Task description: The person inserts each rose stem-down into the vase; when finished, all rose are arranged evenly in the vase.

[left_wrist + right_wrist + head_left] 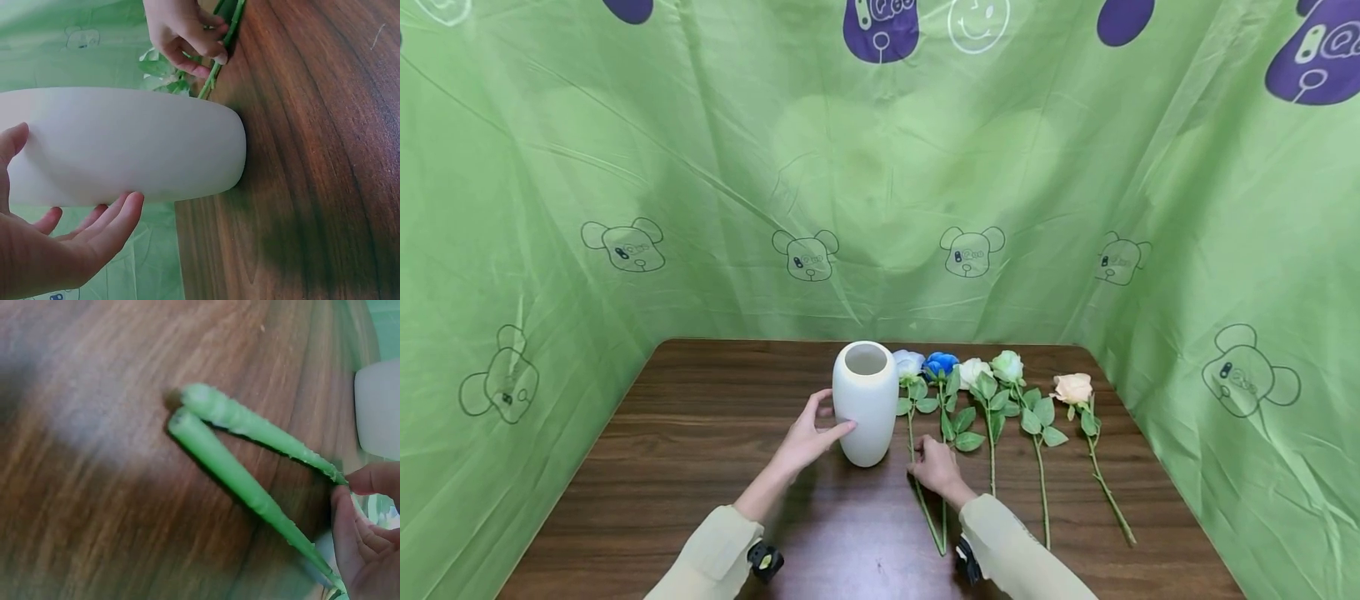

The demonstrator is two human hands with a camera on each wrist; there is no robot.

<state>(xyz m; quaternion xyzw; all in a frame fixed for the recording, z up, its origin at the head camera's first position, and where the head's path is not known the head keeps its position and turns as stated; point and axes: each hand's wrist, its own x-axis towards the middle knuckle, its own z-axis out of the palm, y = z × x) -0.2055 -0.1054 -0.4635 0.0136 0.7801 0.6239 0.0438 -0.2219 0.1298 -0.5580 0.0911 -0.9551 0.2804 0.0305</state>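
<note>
A tall white vase [867, 408] stands upright near the middle of the brown table. My left hand [808, 435] holds its left side, thumb in front and fingers behind; in the left wrist view the fingers of that hand [69, 250] lie along the vase wall [137, 144]. Right of the vase, my right hand [936, 467] pinches the stem of a pale blue rose [908, 364] between thumb and forefinger. A deep blue rose [940, 365] lies beside it, its stem passing under that hand. Close up, the right wrist view shows the pinched stem [262, 430] and the other stem [231, 478].
Farther right lie a white rose [973, 372], a pale green rose [1007, 367] and a peach rose [1072, 388], stems toward me. The wooden table [700, 433] is enclosed by a green printed curtain [880, 183] at the back and sides.
</note>
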